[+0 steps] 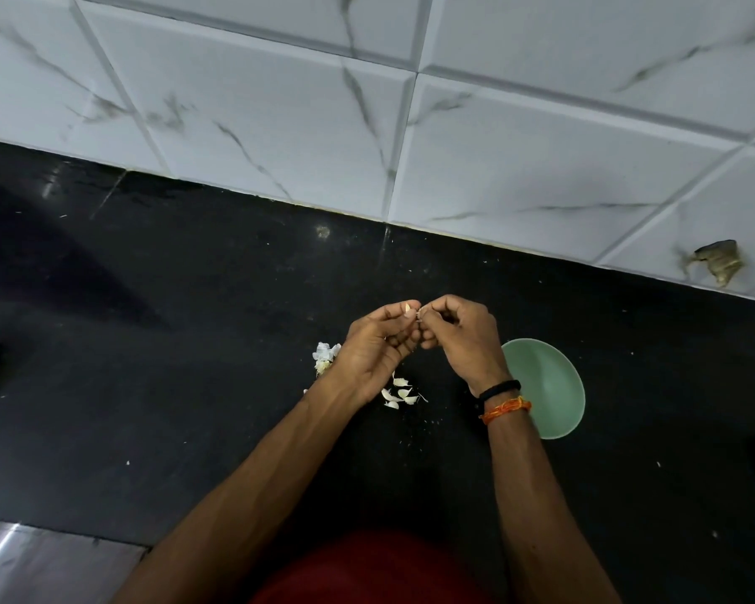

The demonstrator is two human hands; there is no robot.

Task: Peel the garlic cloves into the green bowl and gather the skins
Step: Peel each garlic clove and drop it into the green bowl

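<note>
My left hand (375,342) pinches a small garlic clove (408,309) at its fingertips above the black counter. My right hand (458,337) meets it, with thumb and forefinger pinching the clove's skin at the tip. The green bowl (550,385) stands on the counter just right of my right wrist; my wrist covers its left rim, and what shows of the inside looks bare. Several loose garlic cloves (399,394) lie on the counter below my hands. The rest of a garlic head with papery skin (325,355) lies left of my left hand.
A white marble-patterned tiled wall (410,124) runs along the back of the black counter (192,342). One tile has a broken hole (718,261) at far right. Tiny skin flecks dot the counter. A steel surface (27,560) shows at bottom left.
</note>
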